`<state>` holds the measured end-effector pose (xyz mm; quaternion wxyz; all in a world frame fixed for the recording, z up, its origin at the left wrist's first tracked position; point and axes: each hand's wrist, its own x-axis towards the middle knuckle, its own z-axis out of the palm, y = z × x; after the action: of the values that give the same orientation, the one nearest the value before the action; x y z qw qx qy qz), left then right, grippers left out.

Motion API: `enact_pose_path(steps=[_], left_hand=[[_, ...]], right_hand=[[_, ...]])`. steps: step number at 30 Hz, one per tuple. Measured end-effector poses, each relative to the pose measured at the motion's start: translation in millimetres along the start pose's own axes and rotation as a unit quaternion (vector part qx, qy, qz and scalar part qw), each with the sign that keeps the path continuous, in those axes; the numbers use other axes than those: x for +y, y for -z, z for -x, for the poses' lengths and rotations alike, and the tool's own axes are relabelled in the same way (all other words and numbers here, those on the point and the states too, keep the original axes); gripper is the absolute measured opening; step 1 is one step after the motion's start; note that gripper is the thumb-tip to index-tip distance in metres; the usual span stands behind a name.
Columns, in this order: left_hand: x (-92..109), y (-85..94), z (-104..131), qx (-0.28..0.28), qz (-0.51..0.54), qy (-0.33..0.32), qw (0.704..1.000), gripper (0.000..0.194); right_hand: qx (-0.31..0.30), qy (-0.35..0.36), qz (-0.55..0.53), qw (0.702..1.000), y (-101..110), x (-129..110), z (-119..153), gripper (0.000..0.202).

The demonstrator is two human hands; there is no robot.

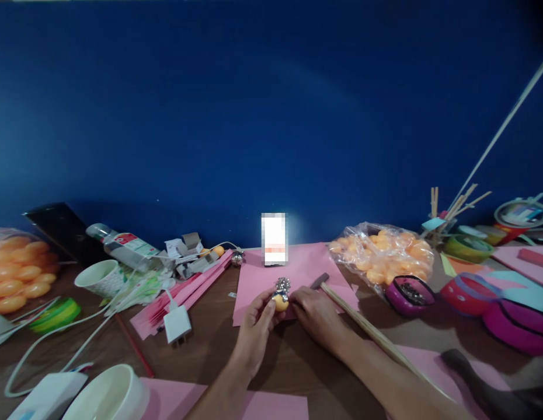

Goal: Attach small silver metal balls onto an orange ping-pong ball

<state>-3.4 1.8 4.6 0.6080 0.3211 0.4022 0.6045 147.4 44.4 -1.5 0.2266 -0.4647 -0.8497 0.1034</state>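
Observation:
My left hand (257,318) is closed around an orange-yellow ball (280,303), which looks like a table tennis ball. Shiny silver bits (282,285) cover its far side; their exact kind is too small to tell. Just right of the ball, my right hand (315,312) has its fingers curled in a pinch, and what lies in them, if anything, is hidden. Under and beyond both hands is a pink paper sheet (254,280). A hammer (363,324) with a pale wooden handle and dark head lies beside my right hand and forearm.
A bag of orange balls (385,254) and a purple bowl of small dark bits (410,293) stand right. Left are a white charger (177,322), cables, pink paper strips (188,291), a bottle (126,248) and another ball bag (17,274). A pale bowl (114,396) is in front.

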Motion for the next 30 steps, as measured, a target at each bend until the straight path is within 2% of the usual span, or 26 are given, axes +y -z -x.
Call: enact_pose_path(steps=[23,30], left_hand=[[-0.5,0.4,-0.2,-0.015,0.001,-0.006,1.0,0.035],[-1.5,1.0,-0.9,0.0,-0.002,-0.004,1.0,0.036]], right_hand=[[0.002,-0.003,0.005,1.0,-0.7,0.1,0.1,0.02],[0.011,0.0,0.006,1.0,-3.0,1.8,0.3,0.02]])
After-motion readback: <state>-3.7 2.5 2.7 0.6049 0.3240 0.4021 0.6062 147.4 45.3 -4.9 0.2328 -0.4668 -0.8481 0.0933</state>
